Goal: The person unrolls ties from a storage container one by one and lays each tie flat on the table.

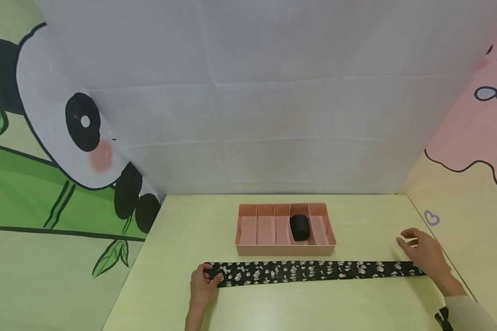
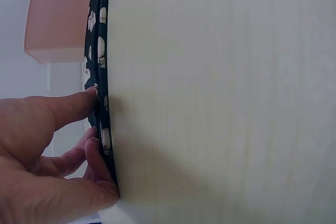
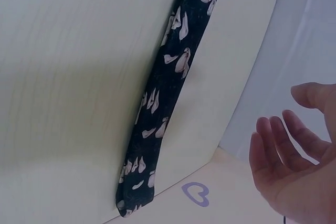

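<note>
A long strip of black fabric point(image 1: 294, 271) with a pale floral print lies folded flat across the table, its left end wider than its right. My left hand point(image 1: 203, 285) holds that left end, thumb on the near side and fingers at the far corner. In the left wrist view, the fingertips point(image 2: 93, 95) press at the layered edge of the fabric point(image 2: 102, 45). Over the strip's right end hovers my right hand point(image 1: 426, 253), holding nothing. Its fingers point(image 3: 283, 140) are loosely bent and apart from the fabric point(image 3: 157, 103) in the right wrist view.
Behind the strip stands a pink divided tray point(image 1: 286, 250). A black rolled thing point(image 1: 300, 227) sits in its second compartment from the right. White cloth point(image 1: 273, 170) hangs at the back, and printed panels flank the table point(image 1: 298, 308).
</note>
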Demonstrator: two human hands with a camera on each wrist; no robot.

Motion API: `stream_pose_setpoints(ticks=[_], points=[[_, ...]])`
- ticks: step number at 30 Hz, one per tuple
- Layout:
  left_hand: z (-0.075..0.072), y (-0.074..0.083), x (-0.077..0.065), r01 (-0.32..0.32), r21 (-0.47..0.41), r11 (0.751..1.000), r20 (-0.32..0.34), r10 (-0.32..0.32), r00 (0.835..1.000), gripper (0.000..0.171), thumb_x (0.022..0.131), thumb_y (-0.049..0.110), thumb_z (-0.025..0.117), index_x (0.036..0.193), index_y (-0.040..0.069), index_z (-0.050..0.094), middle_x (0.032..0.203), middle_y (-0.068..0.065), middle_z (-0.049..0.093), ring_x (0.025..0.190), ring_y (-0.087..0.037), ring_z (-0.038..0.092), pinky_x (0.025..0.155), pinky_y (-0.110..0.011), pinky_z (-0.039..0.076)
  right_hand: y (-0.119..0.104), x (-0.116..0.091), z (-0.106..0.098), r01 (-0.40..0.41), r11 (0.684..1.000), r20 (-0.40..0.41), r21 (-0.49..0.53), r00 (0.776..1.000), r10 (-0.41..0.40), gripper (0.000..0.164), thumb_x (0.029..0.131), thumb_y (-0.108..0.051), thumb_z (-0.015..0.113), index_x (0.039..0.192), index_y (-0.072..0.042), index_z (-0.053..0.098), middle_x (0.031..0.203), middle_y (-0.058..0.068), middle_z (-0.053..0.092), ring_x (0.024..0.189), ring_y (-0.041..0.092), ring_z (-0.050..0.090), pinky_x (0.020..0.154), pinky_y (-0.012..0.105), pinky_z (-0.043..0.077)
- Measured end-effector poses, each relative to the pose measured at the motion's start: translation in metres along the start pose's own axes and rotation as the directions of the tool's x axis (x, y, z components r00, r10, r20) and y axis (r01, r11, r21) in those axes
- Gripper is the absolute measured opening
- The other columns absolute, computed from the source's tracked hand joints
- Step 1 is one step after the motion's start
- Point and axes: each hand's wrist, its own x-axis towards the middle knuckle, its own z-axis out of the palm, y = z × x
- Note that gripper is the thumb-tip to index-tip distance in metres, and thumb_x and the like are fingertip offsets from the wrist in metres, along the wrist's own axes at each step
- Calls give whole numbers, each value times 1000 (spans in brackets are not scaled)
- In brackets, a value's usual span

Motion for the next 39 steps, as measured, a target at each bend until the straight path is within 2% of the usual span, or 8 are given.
stream_pose_setpoints(ticks=[26,39], points=[[1,-1,2,4,-13,1000,12,-4,1000,39,84,3,81,113,-8,58,91,-11,45,78,-19,46,68,-28,41,-39,20,12,5,995,30,95,1000,-8,28,97,-12,71,115,8,63,109,29,67,89,43,67,63,22,50],[2,-3,0,-14,-9,1000,-2,14,1000,38,83,3,82,112,-8,58,90,-11,46,77,-19,46,68,-28,42,-61,29,22,66,990,20,121,997,-69,26,97,-10,71,115,6,64,109,27,67,88,39,68,67,25,52]])
